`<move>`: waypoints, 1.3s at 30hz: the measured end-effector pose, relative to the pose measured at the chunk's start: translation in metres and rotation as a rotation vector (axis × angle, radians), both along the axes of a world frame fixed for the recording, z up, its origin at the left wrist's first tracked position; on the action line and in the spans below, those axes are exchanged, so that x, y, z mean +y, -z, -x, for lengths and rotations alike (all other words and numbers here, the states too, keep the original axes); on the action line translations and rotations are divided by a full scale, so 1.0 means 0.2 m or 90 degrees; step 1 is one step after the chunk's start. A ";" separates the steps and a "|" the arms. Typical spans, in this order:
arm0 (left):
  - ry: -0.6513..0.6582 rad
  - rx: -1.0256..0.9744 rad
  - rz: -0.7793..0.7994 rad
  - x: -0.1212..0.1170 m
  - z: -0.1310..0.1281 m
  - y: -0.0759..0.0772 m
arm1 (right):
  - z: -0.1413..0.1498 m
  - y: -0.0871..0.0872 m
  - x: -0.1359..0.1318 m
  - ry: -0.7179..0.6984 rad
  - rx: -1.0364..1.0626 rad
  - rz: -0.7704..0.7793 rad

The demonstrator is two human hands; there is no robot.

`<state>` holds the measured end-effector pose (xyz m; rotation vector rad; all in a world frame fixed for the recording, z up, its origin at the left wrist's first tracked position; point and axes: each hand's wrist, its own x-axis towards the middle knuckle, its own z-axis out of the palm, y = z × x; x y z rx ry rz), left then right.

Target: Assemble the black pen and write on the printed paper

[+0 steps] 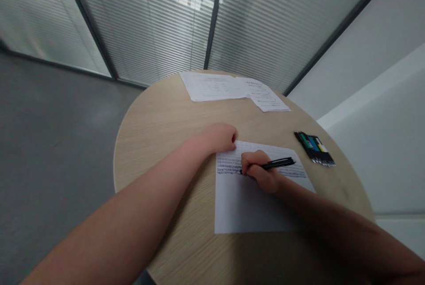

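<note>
A white sheet of paper (245, 205) lies on the round wooden table, with rows of dark handwriting across its upper part and a blank lower part. My right hand (262, 170) rests on the sheet, its fingers wrapped round a black pen (282, 162). The pen's tip meets the paper near the left end of the lowest written row, and its back end slants to the right. At the sheet's upper left corner, my left hand (224, 138) is curled into a fist on the table, touching the paper's edge. I see nothing held in it.
Printed papers (215, 86) lie at the table's far edge. To the right is a row of pens (315, 148) with black, green, blue and yellow parts. Beyond the round table (149, 130) stand glass panels with blinds (159, 24) and a white wall (375, 99).
</note>
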<state>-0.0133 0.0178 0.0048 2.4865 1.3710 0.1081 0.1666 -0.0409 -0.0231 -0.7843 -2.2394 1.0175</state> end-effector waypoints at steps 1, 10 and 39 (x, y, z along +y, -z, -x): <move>0.001 -0.001 0.001 0.00 0.00 0.00 | 0.00 0.00 0.00 0.004 0.000 -0.002; 0.007 -0.004 -0.008 0.01 0.00 0.02 | 0.00 0.01 0.00 0.000 -0.009 -0.001; 0.001 -0.036 -0.006 0.04 0.02 0.04 | -0.01 0.03 -0.04 0.150 0.061 -0.320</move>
